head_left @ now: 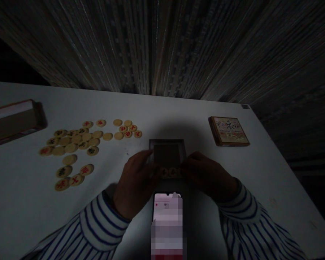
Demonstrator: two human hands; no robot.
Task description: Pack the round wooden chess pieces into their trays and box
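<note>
A small open box [166, 153] lies on the white table in front of me, with a short row of Chinese chess pieces [172, 172] along its near side. My left hand [137, 184] is curled around the left edge of the box, its fingertips dark near the row. On the other side, my right hand [208, 173] has its fingers drawn together at the box's right edge, by the end of the row. Shadow hides whether a piece is between those fingers. To the left lie many loose round wooden pieces [76, 138], some face down, others with red or black characters.
A lit phone [166, 209] sits just below the box, between my forearms. A closed Chinese chess box [229, 131] rests at the right, and an open box part [12, 121] at the far left. Striped curtain [162, 47] hangs behind the table [262, 155]. The light is dim.
</note>
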